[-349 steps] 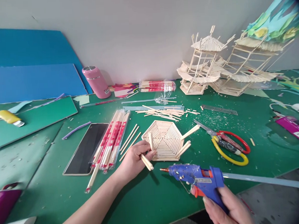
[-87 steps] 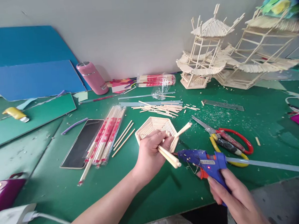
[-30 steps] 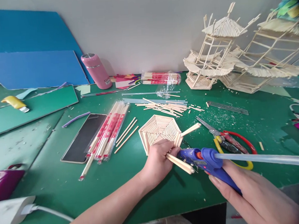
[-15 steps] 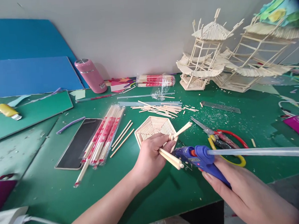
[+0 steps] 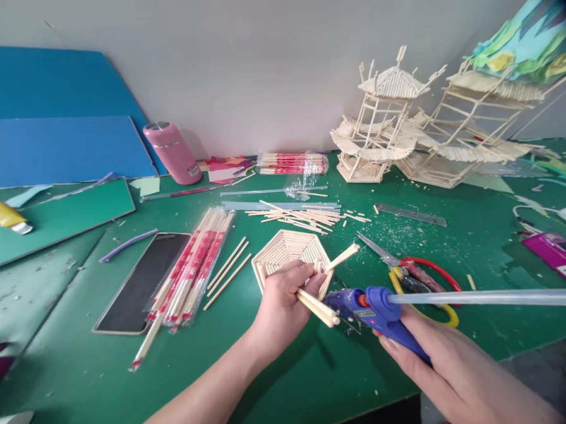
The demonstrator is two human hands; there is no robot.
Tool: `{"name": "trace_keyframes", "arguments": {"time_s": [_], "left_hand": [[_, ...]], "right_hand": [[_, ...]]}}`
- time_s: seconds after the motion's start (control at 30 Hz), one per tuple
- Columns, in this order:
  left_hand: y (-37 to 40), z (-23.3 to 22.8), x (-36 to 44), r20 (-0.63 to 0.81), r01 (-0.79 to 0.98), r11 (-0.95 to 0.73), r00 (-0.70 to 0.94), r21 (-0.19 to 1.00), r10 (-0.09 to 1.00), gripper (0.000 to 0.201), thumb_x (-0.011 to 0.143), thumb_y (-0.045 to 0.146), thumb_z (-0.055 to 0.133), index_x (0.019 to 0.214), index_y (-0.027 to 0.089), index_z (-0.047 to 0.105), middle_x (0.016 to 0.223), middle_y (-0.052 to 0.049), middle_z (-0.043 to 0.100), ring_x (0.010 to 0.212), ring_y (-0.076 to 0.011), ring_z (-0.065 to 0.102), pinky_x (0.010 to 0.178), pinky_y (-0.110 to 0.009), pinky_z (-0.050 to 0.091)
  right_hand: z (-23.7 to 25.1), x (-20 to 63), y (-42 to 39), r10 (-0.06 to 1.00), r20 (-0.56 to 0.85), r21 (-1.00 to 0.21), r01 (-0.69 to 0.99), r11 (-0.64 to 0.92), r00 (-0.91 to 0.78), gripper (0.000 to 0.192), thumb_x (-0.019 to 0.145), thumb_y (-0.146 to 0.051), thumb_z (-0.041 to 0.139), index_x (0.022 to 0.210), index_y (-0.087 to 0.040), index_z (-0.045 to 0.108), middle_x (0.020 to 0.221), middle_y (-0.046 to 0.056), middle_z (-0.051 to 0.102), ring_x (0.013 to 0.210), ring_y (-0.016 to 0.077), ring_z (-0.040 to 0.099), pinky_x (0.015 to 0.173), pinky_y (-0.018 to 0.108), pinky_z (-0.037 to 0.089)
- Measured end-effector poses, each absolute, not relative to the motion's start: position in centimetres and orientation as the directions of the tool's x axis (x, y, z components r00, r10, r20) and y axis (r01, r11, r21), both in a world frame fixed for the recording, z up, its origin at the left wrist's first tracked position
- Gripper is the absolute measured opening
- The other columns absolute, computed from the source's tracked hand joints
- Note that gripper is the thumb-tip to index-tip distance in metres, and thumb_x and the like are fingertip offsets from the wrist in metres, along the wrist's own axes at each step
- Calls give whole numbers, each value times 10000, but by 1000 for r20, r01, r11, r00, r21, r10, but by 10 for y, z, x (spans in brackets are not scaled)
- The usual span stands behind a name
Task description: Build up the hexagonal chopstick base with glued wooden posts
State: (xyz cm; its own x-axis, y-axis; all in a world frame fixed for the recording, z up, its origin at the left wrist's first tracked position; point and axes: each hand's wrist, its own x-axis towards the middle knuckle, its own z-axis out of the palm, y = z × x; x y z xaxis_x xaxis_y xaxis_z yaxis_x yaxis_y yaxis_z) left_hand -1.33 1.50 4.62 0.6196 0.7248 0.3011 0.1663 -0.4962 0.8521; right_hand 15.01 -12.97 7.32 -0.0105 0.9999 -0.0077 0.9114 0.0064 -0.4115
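Observation:
My left hand (image 5: 287, 300) is closed round a hexagonal frame of wooden sticks (image 5: 285, 247), holding it by its near right side above the green table. Stick bundles (image 5: 319, 308) jut out from under my fingers, and another pair of sticks (image 5: 343, 257) points up to the right. In my right hand (image 5: 428, 356) is a blue hot glue gun (image 5: 383, 311), with a long clear glue stick (image 5: 487, 299) running out of its back. The gun's nozzle is close to the frame's near right edge; whether it touches is hidden by the sticks and fingers.
Scissors (image 5: 409, 268) lie right of the frame. Loose sticks (image 5: 302, 216) are scattered behind it. To the left are wrapped chopsticks (image 5: 195, 267) and a phone (image 5: 142, 282). A pink bottle (image 5: 173, 153) and stick-built pavilions (image 5: 378, 131) stand along the wall.
The whole view has shifted slightly, with things on the table appearing a little lower and further left. Both hands keep their grips, and the glue gun stays beside the frame.

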Motion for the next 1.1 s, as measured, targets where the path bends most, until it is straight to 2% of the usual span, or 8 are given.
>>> {"name": "trace_keyframes", "arguments": {"time_s": [0.17,0.4,0.57,0.8,0.97,1.1], "left_hand": [[15,46,-13,301,168,-495,616,852,728,229,838,189,443,627,149,521,575,14,427,526,-96,399,490,-213,305],[15,43,-13,311,158,-499,615,852,725,202,837,180,444,662,150,541,586,1,453,537,-103,409,496,-219,311],[15,45,-13,296,165,-487,617,858,729,227,837,176,445,620,146,506,577,10,423,530,-96,396,491,-214,296],[15,46,-13,281,182,-483,621,857,732,254,843,191,433,597,149,483,568,17,407,521,-95,382,491,-216,290],[14,45,-12,292,197,-499,613,844,734,227,838,184,438,627,146,514,562,17,419,521,-97,384,494,-216,292],[14,45,-12,293,210,-508,612,835,735,224,837,173,437,632,141,522,565,13,423,532,-98,390,496,-214,294]], "right_hand": [[71,151,-128,999,-43,-473,880,-41,23,335,864,-279,372,1183,-224,458,1044,50,646,924,208,619,680,265,542],[69,156,-130,995,-42,-528,844,-97,89,391,828,-304,420,1199,-200,485,1013,78,660,868,229,641,616,264,559],[71,152,-127,993,-77,-482,868,-119,93,389,862,-325,368,1211,-178,456,1076,86,630,948,228,608,691,283,547],[70,153,-128,989,-106,-453,881,-138,100,411,870,-360,366,1256,-225,395,1135,65,595,1045,224,549,755,277,525],[65,159,-135,981,-158,-450,876,-176,116,416,864,-372,387,1263,-257,377,1155,50,581,1048,217,547,773,274,517],[60,161,-142,979,-161,-419,890,-181,123,425,862,-392,389,1266,-267,346,1142,24,593,1029,174,562,784,242,509]]}}
